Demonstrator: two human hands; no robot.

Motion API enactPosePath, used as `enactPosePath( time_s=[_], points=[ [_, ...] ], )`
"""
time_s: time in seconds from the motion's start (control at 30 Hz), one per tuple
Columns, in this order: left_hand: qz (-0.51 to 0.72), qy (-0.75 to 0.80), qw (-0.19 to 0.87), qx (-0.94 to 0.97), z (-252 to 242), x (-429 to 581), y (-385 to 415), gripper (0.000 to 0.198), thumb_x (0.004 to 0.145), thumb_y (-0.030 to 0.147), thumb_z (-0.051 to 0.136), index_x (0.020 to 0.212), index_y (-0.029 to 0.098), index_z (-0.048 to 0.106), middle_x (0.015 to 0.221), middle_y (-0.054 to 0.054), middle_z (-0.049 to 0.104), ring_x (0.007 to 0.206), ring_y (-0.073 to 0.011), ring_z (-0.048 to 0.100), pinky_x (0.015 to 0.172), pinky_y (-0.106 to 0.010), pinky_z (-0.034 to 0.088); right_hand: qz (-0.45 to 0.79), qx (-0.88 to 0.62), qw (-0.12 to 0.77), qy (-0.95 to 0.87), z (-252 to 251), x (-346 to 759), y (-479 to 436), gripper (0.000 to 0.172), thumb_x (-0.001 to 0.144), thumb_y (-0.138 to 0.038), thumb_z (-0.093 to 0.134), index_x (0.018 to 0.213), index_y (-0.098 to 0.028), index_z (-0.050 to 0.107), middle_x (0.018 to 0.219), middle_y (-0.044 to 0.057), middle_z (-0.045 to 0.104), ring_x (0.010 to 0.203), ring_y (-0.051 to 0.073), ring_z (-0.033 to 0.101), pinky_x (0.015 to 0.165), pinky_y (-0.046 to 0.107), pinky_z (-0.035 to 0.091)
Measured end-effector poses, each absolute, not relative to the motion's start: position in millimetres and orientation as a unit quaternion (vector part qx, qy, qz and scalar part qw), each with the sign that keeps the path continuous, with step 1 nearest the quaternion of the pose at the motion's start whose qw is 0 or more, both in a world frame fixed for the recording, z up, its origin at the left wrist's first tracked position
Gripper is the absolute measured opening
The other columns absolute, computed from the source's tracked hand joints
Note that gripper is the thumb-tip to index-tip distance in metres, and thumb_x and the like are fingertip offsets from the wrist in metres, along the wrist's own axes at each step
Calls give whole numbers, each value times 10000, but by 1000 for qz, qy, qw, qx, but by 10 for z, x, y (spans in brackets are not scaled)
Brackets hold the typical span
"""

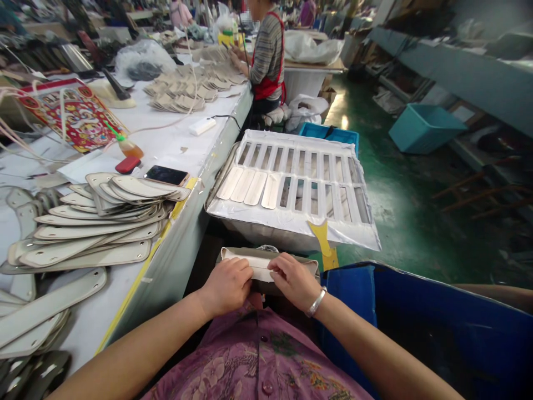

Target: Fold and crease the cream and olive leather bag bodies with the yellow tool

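Observation:
Low in front of my body, my left hand (227, 284) and my right hand (293, 279) hold a cream leather-like strip (261, 263) from both sides. The fingers of both hands are curled and pressed on it, and they hide part of its near edge. A line runs lengthwise along the strip, and its ends curve upward. Beneath and behind it shows a greyish-beige surface (307, 264), which I cannot tell apart clearly. Beyond my hands, a white slatted rack (266, 214) bears several cream strips (249, 187) side by side at its left.
On the left table (189, 133) lie piled cream pieces with eyelets (100, 222), a phone (166, 175), a red case (127, 164) and a bottle (130, 148). A blue bin (416, 311) stands at my right, with a yellow tool (322, 239) nearby. A person (266, 61) sits farther back.

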State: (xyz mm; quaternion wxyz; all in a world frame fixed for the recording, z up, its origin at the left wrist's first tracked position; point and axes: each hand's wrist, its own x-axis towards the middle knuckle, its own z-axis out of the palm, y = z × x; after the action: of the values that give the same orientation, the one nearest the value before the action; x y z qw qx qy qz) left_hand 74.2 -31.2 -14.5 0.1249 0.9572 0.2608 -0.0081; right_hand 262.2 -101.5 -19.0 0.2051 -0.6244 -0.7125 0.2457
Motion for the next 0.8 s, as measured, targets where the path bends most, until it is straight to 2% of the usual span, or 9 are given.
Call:
enactPosePath(
  time_s=[0.1,0.17,0.27,0.4,0.6,0.8],
  points=[
    [-13,260,121,958,-123,763,-307,149,849,230,438,738,182,525,798,-35,548,776,-201,507,697,-339,402,98,-657,274,-695,-316,2597,-1374,221,861,-157,425,1036,-141,559,976,94,575,927,177,527,859,322,419],
    [-17,258,121,958,-123,768,-302,143,843,227,443,735,181,526,792,-37,550,775,-200,513,704,-339,407,21,-650,258,-714,-460,2564,-1611,313,861,-149,438,1165,-135,510,1089,112,577,1057,206,497,959,380,365],
    [-24,266,115,957,-135,781,-303,133,827,222,451,726,180,527,787,-41,555,770,-203,521,700,-337,411,-36,-631,189,-751,-701,2514,-1823,427,866,-142,428,1293,-147,415,1289,99,492,1241,231,372,1061,430,252],
    [-33,290,103,951,-145,818,-330,124,808,213,457,718,176,535,787,-48,562,773,-203,531,701,-333,416,-95,-614,152,-769,-885,2455,-1817,445,878,-170,401,1320,-120,394,1390,100,379,1304,258,278,1081,451,215],
    [-28,311,96,945,-135,859,-349,122,785,182,449,709,176,544,769,-51,563,771,-210,538,687,-336,420,-136,-561,161,-800,-934,2339,-1640,433,889,-246,401,1291,-89,436,1388,120,376,1292,283,295,1071,457,240],
    [-24,307,152,939,-99,811,-286,115,793,209,486,688,179,522,750,-33,538,746,-188,522,688,-309,420,-165,-580,165,-780,-1008,2243,-1563,416,882,-182,382,1277,-71,450,1373,147,391,1277,299,319,1050,470,266]
  ],
)
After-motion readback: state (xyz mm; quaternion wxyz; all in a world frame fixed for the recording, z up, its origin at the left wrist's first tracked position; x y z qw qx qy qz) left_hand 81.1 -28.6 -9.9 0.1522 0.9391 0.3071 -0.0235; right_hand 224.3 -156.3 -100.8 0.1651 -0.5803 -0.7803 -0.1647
